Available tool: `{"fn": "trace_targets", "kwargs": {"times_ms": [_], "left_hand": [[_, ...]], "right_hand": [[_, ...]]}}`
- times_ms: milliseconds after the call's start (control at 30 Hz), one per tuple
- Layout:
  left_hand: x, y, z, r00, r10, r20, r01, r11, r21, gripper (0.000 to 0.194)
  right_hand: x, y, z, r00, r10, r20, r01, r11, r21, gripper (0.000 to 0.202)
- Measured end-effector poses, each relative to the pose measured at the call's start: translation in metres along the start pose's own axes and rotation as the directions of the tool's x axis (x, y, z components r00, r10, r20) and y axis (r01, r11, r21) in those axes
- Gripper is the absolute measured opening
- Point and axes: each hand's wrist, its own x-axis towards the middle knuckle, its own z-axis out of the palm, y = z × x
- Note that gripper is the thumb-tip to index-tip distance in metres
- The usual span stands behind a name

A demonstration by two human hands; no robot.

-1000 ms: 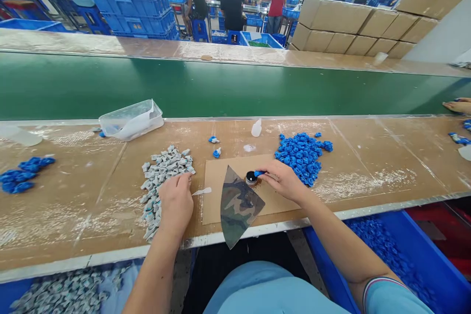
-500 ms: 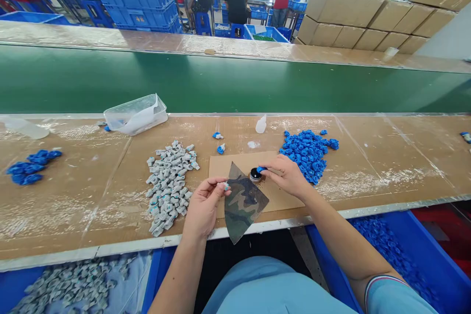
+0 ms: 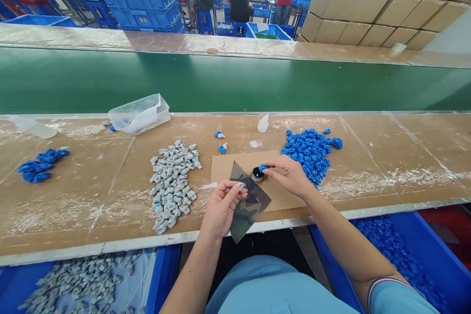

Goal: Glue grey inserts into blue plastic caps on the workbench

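Note:
Between the thumb and fingers of my left hand (image 3: pixel 225 203) is a small grey piece (image 3: pixel 241 186), held over the camouflage cloth (image 3: pixel 250 206). My right hand (image 3: pixel 287 174) pinches a blue piece (image 3: pixel 262 168) at the rim of a small round jar (image 3: pixel 257 173) with dark contents. Cloth and jar rest on a flat cardboard sheet (image 3: pixel 283 201). A heap of grey pieces (image 3: pixel 172 186) lies left of my left hand, and a heap of blue pieces (image 3: pixel 309 152) lies just beyond my right hand.
A white bottle (image 3: pixel 263 123) stands behind the sheet, near two blue-and-grey pieces (image 3: pixel 222 148). A clear plastic tray (image 3: pixel 140 114) sits at the back left. Beyond runs a green belt (image 3: pixel 221 81). Blue bins (image 3: pixel 412 255) sit below the table edge; people work in the background.
My left hand has moved right, over the cloth, with the grey piece. A pale pointed object now shows beside it. My right hand stays by the jar. The whole view has shifted slightly.

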Motion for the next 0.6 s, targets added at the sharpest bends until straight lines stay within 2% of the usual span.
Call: {"fn": "trace_targets", "kwargs": {"times_ms": [200, 333, 500, 600], "left_hand": [[0.001, 0.000, -0.003, 0.998, -0.012, -0.065, 0.011, 1.000, -0.013, 0.051], [0.001, -0.002, -0.004, 0.999, 0.000, -0.049, 0.002, 0.999, 0.048, 0.053], [0.001, -0.010, -0.002, 0.992, 0.125, 0.019, -0.125, 0.945, 0.302, 0.045], [0.000, -0.015, -0.001, 0.987, 0.145, 0.070, -0.160, 0.914, 0.373, 0.044]], "right_hand": [[-0.002, 0.000, 0.002, 0.999, -0.025, -0.033, 0.025, 1.000, -0.007, 0.014], [-0.002, -0.001, 0.003, 0.998, -0.028, -0.049, 0.029, 1.000, 0.007, 0.014], [-0.003, -0.012, 0.002, 0.998, -0.019, -0.059, 0.025, 0.994, 0.108, 0.013], [-0.003, -0.022, 0.001, 0.997, -0.051, -0.050, 0.058, 0.988, 0.145, 0.013]]}}
